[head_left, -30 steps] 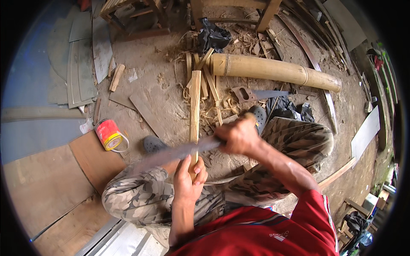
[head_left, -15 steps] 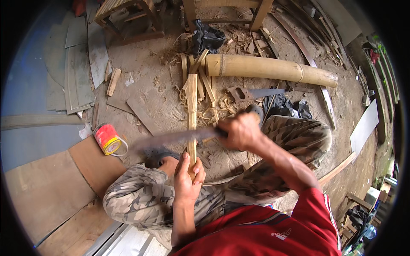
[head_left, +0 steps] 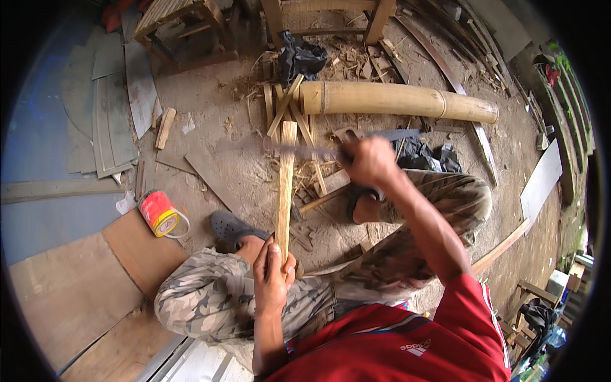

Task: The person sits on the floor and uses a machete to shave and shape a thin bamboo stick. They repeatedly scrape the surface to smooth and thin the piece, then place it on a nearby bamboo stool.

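Observation:
My left hand (head_left: 272, 274) is closed around the lower end of a pale bamboo strip (head_left: 285, 197), which points up and away from me. In my right hand (head_left: 374, 160) is the dark handle of a machete (head_left: 318, 153). Its blade, smeared by motion, extends left across the upper part of the strip; whether it touches the strip I cannot tell. Several split pieces (head_left: 310, 137) lie beyond the strip, beside a thick bamboo pole (head_left: 382, 100).
A handsaw (head_left: 394, 134) rests on the ground near black plastic (head_left: 420, 156). A red and yellow can (head_left: 159, 213) stands at left by brown boards (head_left: 140, 248). Wooden stools (head_left: 191, 32) stand at the back. My shoes (head_left: 232, 228) flank the work area.
The machete has moved farther up the strip, away from me, with my right hand. My left hand and the strip have shifted slightly toward me.

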Tool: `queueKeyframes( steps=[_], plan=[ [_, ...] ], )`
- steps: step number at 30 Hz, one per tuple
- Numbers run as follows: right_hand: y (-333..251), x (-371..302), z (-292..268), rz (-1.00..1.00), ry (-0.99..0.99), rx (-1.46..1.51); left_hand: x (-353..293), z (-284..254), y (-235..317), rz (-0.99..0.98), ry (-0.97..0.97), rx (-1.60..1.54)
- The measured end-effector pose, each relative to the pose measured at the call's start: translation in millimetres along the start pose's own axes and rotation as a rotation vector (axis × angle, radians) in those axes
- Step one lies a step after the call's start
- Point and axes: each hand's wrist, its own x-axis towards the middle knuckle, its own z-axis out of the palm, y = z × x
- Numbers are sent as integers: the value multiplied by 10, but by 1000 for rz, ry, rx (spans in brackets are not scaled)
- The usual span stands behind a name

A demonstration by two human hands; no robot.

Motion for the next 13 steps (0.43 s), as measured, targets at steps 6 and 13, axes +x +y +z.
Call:
queueKeyframes(
  steps=[6, 13],
  plan=[
    [166, -117, -95, 59, 233, 237, 42, -33, -21, 46, 9, 1],
    [-508, -599, 84, -279, -48, 281, 223, -14, -221, 108, -51, 227]
  ],
)
